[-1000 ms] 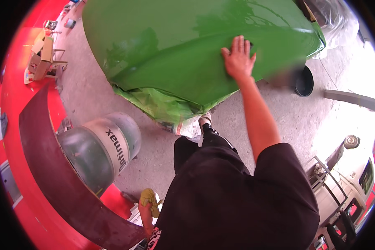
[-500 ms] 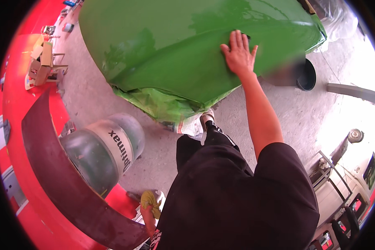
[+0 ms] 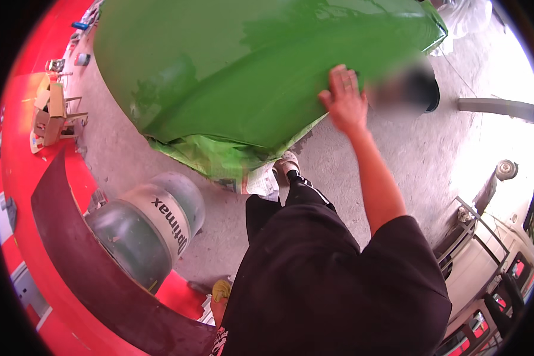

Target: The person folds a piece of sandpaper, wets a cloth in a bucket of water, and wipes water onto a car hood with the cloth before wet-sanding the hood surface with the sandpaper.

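Observation:
A glossy green car panel (image 3: 219,77), shaped like a hood, spreads across the far part of the head view. On its near right edge lies my right hand (image 3: 346,104), palm down, with the thumb apart and the fingers stretched out, slightly bent. A small dark edge shows beside the fingers; what it belongs to is hidden. Low beside my left hip, my left hand (image 3: 218,305) is closed on a yellow-green cloth (image 3: 221,290); my shirt partly covers that arm. Green-stained masking sheet (image 3: 213,154) and printed paper (image 3: 261,182) hang under the panel's near corner.
A curved maroon panel (image 3: 89,255) and a big greenish drum (image 3: 133,234) stand at left. Cardboard boxes (image 3: 53,115) sit far left. At right are a dark bucket (image 3: 431,95), partly blurred, a grey strip (image 3: 498,108) and a pale vehicle (image 3: 486,261).
My right hand has slid toward me over the green panel, to its near edge, its fingers bending more. The cloth in my left hand is lower and more hidden. The view has shifted slightly.

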{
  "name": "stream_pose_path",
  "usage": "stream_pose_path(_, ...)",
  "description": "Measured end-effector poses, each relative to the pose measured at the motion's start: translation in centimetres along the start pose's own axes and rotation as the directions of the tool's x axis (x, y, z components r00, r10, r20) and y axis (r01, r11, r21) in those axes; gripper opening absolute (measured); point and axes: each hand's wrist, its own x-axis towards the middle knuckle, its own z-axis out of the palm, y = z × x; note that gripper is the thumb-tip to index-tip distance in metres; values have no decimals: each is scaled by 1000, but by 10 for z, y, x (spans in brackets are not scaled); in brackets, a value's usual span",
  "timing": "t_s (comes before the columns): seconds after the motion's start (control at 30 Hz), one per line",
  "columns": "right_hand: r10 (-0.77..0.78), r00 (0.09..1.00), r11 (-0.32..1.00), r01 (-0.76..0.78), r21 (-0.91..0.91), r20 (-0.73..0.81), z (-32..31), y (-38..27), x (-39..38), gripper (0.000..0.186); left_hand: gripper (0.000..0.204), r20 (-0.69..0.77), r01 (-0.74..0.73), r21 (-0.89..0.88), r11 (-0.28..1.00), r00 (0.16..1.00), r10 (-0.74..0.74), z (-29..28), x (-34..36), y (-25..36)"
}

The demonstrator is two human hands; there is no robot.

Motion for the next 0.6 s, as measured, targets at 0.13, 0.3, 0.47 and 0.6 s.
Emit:
stream_pose_path(0.13, 151, 988, 988, -150, 28, -39, 12, -7, 5, 75, 34, -23, -9, 184, 983, 1000, 13, -7, 5, -8)
stream_pose_path(0.3, -372, 909, 910, 318, 265, 189, -4, -119, -97, 71, 36, -20, -23, 204, 979, 999, 27, 2, 13, 14)
stream_pose_path(0.47, -177, 972, 984, 176, 19, 153, -6, -38, -48, 67, 42, -10, -122, 98, 988, 992, 123, 1, 20, 28)
stream_pose_path(0.6, 126, 992, 992, -126, 8, -20, 1, 63, 42, 67, 48, -50, -28, 312, 950, 998, 46, -24, 29, 5)
